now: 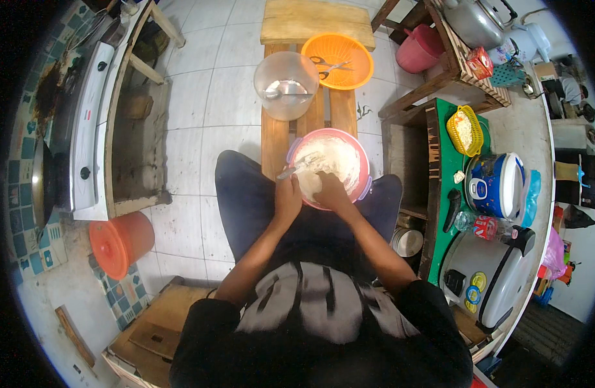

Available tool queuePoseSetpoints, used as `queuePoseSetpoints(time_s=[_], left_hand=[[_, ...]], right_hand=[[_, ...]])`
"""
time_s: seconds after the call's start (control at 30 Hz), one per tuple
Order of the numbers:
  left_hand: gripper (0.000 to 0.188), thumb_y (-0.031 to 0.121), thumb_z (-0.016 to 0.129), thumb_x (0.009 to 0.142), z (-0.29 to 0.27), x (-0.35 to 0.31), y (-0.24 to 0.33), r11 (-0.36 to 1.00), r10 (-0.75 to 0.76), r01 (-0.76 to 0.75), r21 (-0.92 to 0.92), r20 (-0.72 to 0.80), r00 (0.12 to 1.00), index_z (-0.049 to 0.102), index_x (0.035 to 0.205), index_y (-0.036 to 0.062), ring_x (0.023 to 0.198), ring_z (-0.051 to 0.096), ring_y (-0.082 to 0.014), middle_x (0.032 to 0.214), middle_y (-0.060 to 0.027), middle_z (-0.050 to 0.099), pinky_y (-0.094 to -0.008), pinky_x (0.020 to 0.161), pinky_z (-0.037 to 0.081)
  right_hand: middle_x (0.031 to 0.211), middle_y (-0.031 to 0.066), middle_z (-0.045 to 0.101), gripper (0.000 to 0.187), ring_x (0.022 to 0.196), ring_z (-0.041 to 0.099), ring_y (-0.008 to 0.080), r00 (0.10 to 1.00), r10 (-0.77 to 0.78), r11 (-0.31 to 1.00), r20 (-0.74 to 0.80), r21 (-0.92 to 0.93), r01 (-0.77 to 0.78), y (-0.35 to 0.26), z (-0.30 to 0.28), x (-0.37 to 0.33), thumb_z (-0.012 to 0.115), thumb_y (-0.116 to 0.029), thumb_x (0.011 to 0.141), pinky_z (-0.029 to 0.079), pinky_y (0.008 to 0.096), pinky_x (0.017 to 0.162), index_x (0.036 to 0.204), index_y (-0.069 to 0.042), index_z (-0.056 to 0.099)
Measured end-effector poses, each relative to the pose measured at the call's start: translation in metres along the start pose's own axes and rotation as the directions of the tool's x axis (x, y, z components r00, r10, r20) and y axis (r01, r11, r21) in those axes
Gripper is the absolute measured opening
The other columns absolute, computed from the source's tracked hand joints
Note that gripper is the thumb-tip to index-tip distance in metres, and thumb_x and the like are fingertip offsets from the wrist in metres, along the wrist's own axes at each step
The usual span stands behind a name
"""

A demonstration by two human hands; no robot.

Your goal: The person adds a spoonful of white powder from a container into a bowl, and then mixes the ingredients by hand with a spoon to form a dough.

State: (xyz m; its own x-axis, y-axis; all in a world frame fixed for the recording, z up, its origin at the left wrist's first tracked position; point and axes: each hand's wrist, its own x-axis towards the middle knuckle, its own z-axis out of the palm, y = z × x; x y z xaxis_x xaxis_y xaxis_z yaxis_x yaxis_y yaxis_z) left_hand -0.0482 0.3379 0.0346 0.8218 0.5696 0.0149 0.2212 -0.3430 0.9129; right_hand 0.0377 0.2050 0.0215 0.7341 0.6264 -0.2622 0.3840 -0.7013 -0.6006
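Observation:
Between my legs, a pink bowl [363, 152] with lilac handles holds whitish flour or batter [339, 155]. A pale, rounded piece of dough [308, 185] sits between my hands at the bowl's near left side. My left hand [287, 199] closes on its left edge, most fingers hidden. My right hand [332, 193] reaches over the near rim, its bent fingers pressed to the dough's right side. A spoon-like utensil [287, 173] leans on the left rim, its far end in the flour, just beyond my left fingertips.
On the wooden bench [275, 139] stand a clear plastic tub [286, 107] with a utensil and an orange basket [359, 55] with scissors [338, 67]. At right, a counter bears a yellow basket [476, 136], a rice cooker [495, 184] and a bottle [482, 225]. A stove [90, 129] stands left, above an orange bucket [139, 236].

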Motion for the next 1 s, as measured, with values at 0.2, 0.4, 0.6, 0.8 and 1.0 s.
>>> queuePoseSetpoints(time_s=[0.2, 0.4, 0.6, 0.8, 1.0], left_hand=[[0.032, 0.014, 0.044, 0.102, -0.004, 0.002, 0.0, 0.996, -0.078, 0.081, -0.045, 0.069, 0.995, 0.053, 0.123, -0.0076, 0.111, 0.054, -0.046, 0.116, -0.0312, 0.056, -0.0486, 0.096, 0.042], [0.038, 0.022, 0.044, 0.105, 0.003, -0.001, -0.015, 1.0, -0.003, 0.003, 0.03, 0.011, 1.0, 0.048, 0.132, -0.0044, 0.113, 0.055, -0.0441, 0.119, -0.0279, 0.055, -0.0472, 0.097, 0.042], [0.036, 0.02, 0.044, 0.104, 0.0, -0.002, -0.009, 0.995, -0.079, 0.082, -0.051, 0.066, 0.995, 0.049, 0.13, -0.0048, 0.115, 0.054, -0.0421, 0.122, -0.0279, 0.055, -0.0463, 0.099, 0.041], [0.032, 0.014, 0.046, 0.101, 0.004, 0.002, -0.005, 1.0, 0.0, 0.001, -0.031, 0.026, 1.0, 0.052, 0.125, -0.0066, 0.113, 0.053, -0.0443, 0.12, -0.0289, 0.055, -0.0476, 0.096, 0.041], [0.033, 0.016, 0.045, 0.102, 0.003, 0.0, -0.008, 0.998, 0.056, -0.056, 0.002, 0.008, 0.998, 0.051, 0.126, -0.0076, 0.113, 0.052, -0.045, 0.119, -0.0303, 0.055, -0.0483, 0.097, 0.041]], right_hand=[[0.114, 0.0233, 0.067, 0.052, 0.106, 0.065, 0.0326, 0.983, 0.095, 0.774, 0.156, 0.61, -0.172, -0.009, -0.029, 0.017, 0.074, -0.012, 0.071, 0.051, 0.0393, 0.093, 0.12, 0.002, 0.063], [0.122, 0.0201, 0.064, 0.053, 0.115, 0.061, 0.0332, 0.96, -0.201, 0.953, 0.197, 0.267, 0.145, -0.043, -0.102, -0.016, 0.07, -0.006, 0.076, 0.047, 0.0407, 0.1, 0.128, -0.009, 0.063], [0.11, 0.019, 0.067, 0.049, 0.105, 0.064, 0.0356, 0.993, -0.114, 0.985, 0.012, -0.129, 0.115, -0.065, -0.126, -0.027, 0.077, -0.013, 0.073, 0.051, 0.045, 0.092, 0.12, -0.011, 0.065], [0.116, 0.0197, 0.059, 0.049, 0.099, 0.062, 0.0415, 0.98, -0.196, 0.934, -0.044, -0.314, 0.173, 0.001, -0.069, 0.006, 0.074, -0.009, 0.074, 0.054, 0.0466, 0.082, 0.121, -0.01, 0.062], [0.105, 0.0183, 0.057, 0.041, 0.093, 0.062, 0.0423, 0.996, -0.08, 0.94, -0.05, -0.336, 0.058, 0.001, -0.011, 0.014, 0.067, -0.001, 0.074, 0.055, 0.0458, 0.077, 0.114, -0.006, 0.062]])
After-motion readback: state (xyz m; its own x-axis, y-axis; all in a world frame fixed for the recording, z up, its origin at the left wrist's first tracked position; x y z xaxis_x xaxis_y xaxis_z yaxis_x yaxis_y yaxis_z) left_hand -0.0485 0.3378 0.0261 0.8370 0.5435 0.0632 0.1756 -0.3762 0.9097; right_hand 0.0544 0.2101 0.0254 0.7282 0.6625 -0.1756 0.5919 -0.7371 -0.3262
